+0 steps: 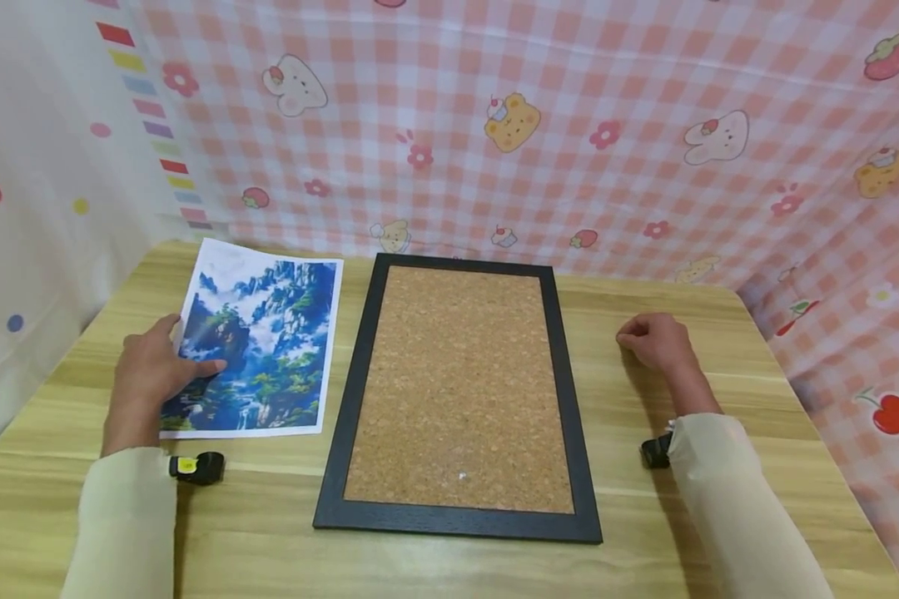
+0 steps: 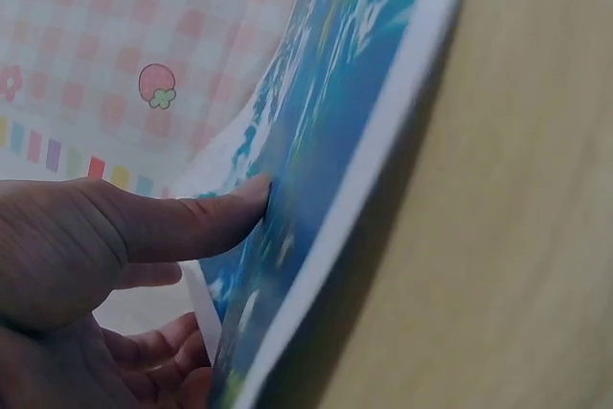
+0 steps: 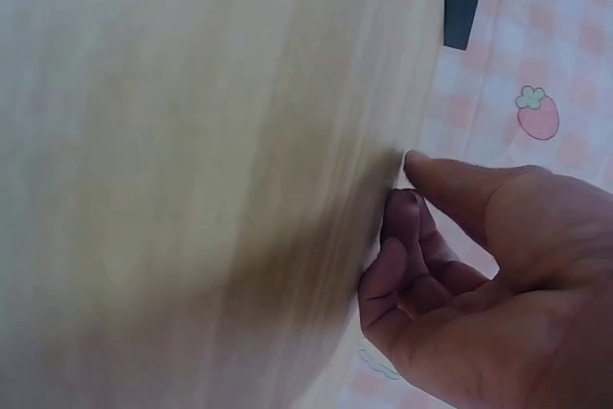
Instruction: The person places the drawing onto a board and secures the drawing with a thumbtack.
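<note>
A printed landscape picture [image 1: 262, 333] with blue mountains and a white border is at the left of the table. My left hand [image 1: 150, 362] grips its left edge, thumb on the printed face and fingers behind. In the left wrist view the sheet [image 2: 335, 131] stands slightly bowed, and the thumb of the left hand [image 2: 144, 237] presses on it. A cork board [image 1: 460, 391] in a black frame [image 1: 460, 520] lies flat in the middle. Right of the frame, my right hand [image 1: 655, 341] rests by the table surface, fingers loosely curled and holding nothing, as the right wrist view shows [image 3: 460, 265].
The wooden table [image 1: 255, 541] has rounded far corners. A pink checked cloth [image 1: 449, 191] with cartoon prints hangs right behind it and along the right side. A white dotted cloth [image 1: 37, 249] hangs at the left. Each wrist wears a small black camera [image 1: 198, 467].
</note>
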Motion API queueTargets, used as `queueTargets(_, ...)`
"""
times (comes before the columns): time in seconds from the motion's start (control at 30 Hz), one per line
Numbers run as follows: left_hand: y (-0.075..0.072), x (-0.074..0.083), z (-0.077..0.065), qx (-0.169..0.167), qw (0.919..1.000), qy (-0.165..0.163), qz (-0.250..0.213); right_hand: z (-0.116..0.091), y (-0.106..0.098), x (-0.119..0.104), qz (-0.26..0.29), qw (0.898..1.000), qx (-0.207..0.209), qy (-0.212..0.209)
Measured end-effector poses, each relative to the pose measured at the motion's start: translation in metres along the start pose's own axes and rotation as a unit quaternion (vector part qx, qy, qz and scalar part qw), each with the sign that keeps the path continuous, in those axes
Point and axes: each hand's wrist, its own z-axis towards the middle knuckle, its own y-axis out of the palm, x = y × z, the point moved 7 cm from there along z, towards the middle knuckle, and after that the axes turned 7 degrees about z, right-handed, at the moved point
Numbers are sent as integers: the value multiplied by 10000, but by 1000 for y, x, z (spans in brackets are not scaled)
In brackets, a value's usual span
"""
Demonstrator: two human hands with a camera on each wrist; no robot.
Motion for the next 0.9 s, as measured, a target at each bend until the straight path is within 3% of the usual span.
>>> queueTargets(0.1,1,-1,0,-97,9999,28,-131,-3,-1,0,183,9998,31,46)
queueTargets(0.23,2,-2,0,-166,9994,2,-310,-8,-4,5,1009,9942,114,350)
queueTargets(0.37,3,-2,0,-223,9987,-95,-442,-10,-5,12,2072,9763,173,607)
queueTargets(0.47,3,-3,1,-191,9987,-90,-464,-11,-5,16,2554,9647,178,618)
queueTargets(0.73,3,-10,3,48,9981,-197,-586,-14,-3,21,3483,9343,15,765)
queueTargets(0.9,4,-18,6,178,9909,-342,-1289,-14,-4,26,3605,9286,132,863)
